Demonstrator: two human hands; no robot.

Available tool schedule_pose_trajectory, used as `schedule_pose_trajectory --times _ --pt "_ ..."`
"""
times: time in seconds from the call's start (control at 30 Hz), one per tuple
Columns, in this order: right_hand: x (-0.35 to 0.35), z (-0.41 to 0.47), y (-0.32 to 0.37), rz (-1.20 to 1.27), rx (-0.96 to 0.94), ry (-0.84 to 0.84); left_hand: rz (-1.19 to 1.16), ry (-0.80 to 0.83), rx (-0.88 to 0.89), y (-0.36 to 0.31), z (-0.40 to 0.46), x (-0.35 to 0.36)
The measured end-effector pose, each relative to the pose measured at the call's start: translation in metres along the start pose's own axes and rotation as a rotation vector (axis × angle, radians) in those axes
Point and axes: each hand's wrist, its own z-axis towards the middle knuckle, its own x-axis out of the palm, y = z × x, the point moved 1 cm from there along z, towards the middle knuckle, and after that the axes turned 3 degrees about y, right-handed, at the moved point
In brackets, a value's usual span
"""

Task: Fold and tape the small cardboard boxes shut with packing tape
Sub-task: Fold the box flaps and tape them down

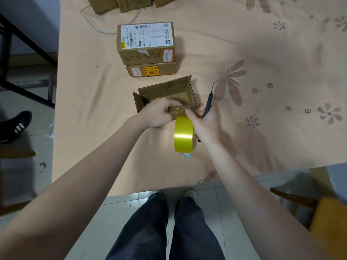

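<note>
The open box (165,94) sits on the cloth-covered surface (244,53), its mouth facing up and its flaps not yet folded in; take it as the landmark. Both hands meet at its near wall. The left hand (159,114) has its fingers curled, pinching what looks like the clear free end of tape against the box's near edge. The right hand (204,122), just to the right of that, holds the yellow tape roll (184,134), fingers wrapped round it, with a dark pen-like tool (208,102) tucked in the same grip and sticking up beside the box's right side; whether it is a cutter I cannot tell. The roll stands on edge just nearer than the box, so the tape would likely run away from the person across the box's opening, along its short axis. The left hand is nearer the box, the right nearer the roll. Beyond the open box lies a stack of two sealed boxes (148,47), the larger labelled one on top. Farther still, at the far edge, parts of three more boxes (122,3) show. One tape roll, one open box.
</note>
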Motion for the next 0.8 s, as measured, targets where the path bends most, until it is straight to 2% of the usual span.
schedule_pose_trajectory --times 0.17,0.3,0.57,0.8 --pt "0.002 0.003 0.001 0.004 0.013 -0.023 -0.085 -0.009 -0.055 0.000 0.001 0.000" --pt "0.001 0.007 0.001 0.000 0.038 0.006 0.041 -0.118 0.046 0.001 0.003 0.004" --pt "-0.002 0.017 -0.002 0.033 0.078 0.127 0.358 -0.045 0.171 -0.005 0.010 -0.007" --pt "-0.014 -0.022 -0.017 0.120 0.021 0.036 0.461 -0.213 0.129 -0.007 0.011 0.012"
